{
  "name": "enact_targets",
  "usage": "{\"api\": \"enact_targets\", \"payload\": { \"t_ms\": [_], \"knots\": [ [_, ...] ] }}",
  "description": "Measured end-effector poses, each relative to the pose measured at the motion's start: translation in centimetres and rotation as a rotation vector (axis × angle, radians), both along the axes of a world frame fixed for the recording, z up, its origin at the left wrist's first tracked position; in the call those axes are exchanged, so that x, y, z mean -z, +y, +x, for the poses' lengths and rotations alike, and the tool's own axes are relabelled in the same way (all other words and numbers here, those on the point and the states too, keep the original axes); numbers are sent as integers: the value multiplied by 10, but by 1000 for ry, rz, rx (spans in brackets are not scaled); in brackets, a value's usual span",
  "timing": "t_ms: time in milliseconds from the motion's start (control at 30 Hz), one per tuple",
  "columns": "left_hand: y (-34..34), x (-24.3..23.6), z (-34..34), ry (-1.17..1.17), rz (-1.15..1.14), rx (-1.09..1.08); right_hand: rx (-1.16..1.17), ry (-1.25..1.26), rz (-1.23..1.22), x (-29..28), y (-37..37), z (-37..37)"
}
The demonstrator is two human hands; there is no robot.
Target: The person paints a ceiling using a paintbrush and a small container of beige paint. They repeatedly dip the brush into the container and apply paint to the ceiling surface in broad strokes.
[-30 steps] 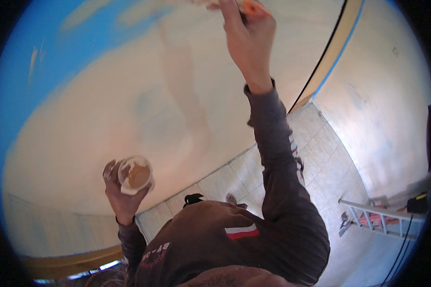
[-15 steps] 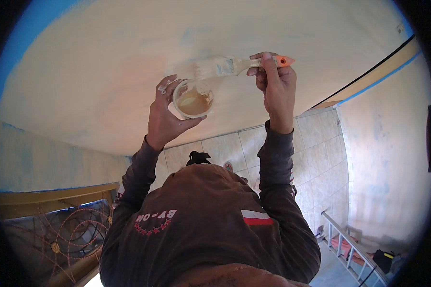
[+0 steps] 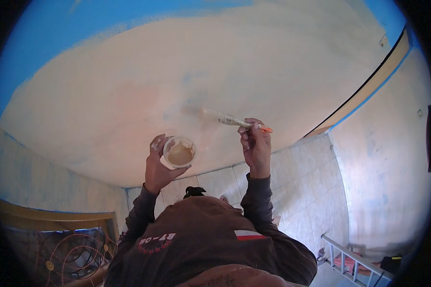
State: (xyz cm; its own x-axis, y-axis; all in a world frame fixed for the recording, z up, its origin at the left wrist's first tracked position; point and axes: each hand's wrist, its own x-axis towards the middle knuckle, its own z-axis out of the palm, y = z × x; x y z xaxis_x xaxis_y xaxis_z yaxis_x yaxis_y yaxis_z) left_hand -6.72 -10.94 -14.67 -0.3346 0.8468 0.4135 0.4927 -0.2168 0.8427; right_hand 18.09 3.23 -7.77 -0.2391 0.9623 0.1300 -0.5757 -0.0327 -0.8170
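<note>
My left hand (image 3: 159, 167) is wrapped round a small pale tub (image 3: 179, 152) of cream-coloured paint, its mouth facing up toward me. Smears of paint mark the fingers and the tub's rim. A broad paintbrush (image 3: 229, 119) with an orange handle end is gripped by its handle in my right hand (image 3: 256, 148). The bristles point left and meet the wall (image 3: 254, 71) or come very close to it; motion blurs their tip. Thin cream paint covers much of this wall, with faint blue patches under it and bright blue along the upper left.
Pale tiles (image 3: 311, 182) cover the floor below the wall. A metal ladder (image 3: 352, 260) lies or leans at the lower right near some dark and red items. At the lower left stands a wood-framed opening with a curled metal grille (image 3: 74, 253). A wooden frame (image 3: 368, 83) edges the wall at right.
My view has tipped up, so more of the blue upper wall shows. Both hands sit lower in the picture, still gripping the tub and brush; the brush is now farther from the tub.
</note>
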Motion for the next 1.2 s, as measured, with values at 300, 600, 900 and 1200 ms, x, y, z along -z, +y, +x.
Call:
{"api": "enact_targets", "payload": {
  "t_ms": [300, 600, 900, 1200],
  "knots": [
    [-21, 19, -10, 196, -46, 7, 241, -183, 530, -104, 48, -40],
    [-15, -16, -8, 48, -11, 20, -35, -328, 877, -254, 95, -111],
    [-65, 15, -94, 175, -82, -24, 365, -640, 1024, -229, 85, -107],
    [-100, 54, -198, 133, -36, -1, 412, -596, 844, -205, 84, -122]
  ]
}}
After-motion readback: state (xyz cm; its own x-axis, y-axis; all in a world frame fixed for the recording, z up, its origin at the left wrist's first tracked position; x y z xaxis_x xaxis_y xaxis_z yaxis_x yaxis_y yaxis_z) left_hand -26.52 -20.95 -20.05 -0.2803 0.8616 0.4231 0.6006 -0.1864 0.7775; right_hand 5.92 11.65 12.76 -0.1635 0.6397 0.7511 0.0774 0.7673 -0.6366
